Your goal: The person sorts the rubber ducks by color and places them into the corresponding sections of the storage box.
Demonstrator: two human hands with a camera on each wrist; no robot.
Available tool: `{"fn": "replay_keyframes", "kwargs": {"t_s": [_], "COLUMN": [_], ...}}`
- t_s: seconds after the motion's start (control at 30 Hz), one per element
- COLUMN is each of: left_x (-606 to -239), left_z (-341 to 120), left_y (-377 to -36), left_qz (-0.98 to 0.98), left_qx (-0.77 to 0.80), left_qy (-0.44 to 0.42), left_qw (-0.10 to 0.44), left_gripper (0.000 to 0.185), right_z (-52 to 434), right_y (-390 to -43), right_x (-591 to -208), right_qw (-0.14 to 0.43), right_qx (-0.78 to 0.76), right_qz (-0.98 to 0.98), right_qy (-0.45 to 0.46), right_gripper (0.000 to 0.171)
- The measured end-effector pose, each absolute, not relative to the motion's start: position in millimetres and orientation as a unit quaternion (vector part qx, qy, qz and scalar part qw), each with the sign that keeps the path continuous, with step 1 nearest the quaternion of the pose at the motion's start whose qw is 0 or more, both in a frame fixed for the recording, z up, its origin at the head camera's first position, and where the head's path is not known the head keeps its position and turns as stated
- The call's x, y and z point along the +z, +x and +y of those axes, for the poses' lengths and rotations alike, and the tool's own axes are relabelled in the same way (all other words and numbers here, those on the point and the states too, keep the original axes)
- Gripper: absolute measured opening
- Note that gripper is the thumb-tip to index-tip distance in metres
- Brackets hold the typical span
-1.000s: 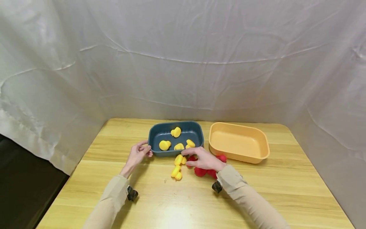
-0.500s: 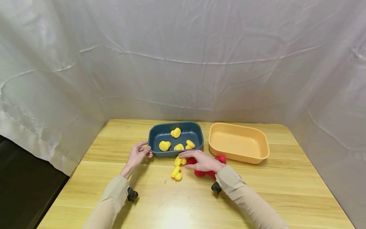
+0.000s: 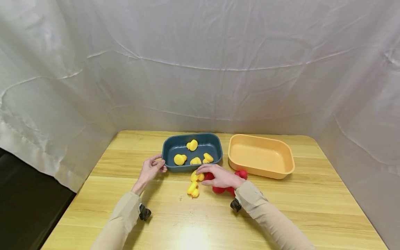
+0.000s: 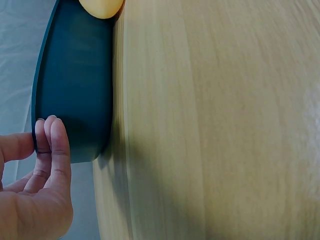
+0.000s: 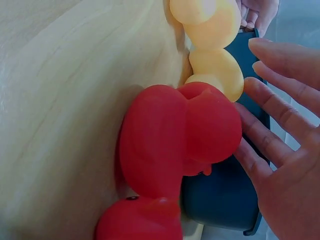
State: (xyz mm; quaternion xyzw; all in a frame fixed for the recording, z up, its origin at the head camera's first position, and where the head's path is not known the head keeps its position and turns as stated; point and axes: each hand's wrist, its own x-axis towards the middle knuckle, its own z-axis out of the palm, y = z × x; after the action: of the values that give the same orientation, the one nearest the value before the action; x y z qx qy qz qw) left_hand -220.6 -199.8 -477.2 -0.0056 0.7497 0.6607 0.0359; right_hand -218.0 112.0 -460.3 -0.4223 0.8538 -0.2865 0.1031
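Note:
My left hand point(image 3: 152, 170) holds the left end of a dark blue plastic bin point(image 3: 170, 167), thumb and fingers at its corner. In the left wrist view, fingertips point(image 4: 56, 122) lie against the bin's outer wall. Several yellow rubber ducks point(image 3: 179, 159) are inside. My right hand point(image 3: 220, 176) reaches over the toys in front of the bin, fingers spread and nearly straight. Its fingertips are right at a yellow rubber duck point(image 5: 217, 70). Another yellow duck point(image 3: 193, 189) lies just nearer. Red rubber ducks point(image 5: 155, 135) sit under and beside the palm, partly hidden from the head view.
An orange-yellow bin point(image 3: 260, 154) stands to the right of the blue one, with a bare floor. More red ducks point(image 3: 242, 173) lie by its near left corner. The wooden table point(image 3: 312, 201) ends at a pale curtain point(image 3: 200, 86).
My right hand has shifted slightly left and lower, its fingertips now over the farther loose yellow duck. The left hand stays at the blue bin's corner.

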Motion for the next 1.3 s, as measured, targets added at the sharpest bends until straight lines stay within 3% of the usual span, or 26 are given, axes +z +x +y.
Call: {"fn": "replay_keyframes", "kwargs": {"t_s": [0.63, 1.3], "left_x": [-477.8, -476.0], "left_z": [-200.9, -200.4], "left_y": [-220.7, -219.9], "left_qz": [0.753, 0.746], "left_qx": [0.657, 0.665], "left_qy": [-0.005, -0.009], "left_qw": [0.031, 0.037], "left_gripper": [0.048, 0.047], "right_z": [108.3, 108.8], "right_y": [-219.5, -220.1], "right_x": [-464.3, -462.2], "right_qw": [0.105, 0.086], "right_qx": [-0.328, -0.253], "right_qz": [0.853, 0.873], "right_qy": [-0.392, -0.409], "right_gripper": [0.032, 0.026]}}
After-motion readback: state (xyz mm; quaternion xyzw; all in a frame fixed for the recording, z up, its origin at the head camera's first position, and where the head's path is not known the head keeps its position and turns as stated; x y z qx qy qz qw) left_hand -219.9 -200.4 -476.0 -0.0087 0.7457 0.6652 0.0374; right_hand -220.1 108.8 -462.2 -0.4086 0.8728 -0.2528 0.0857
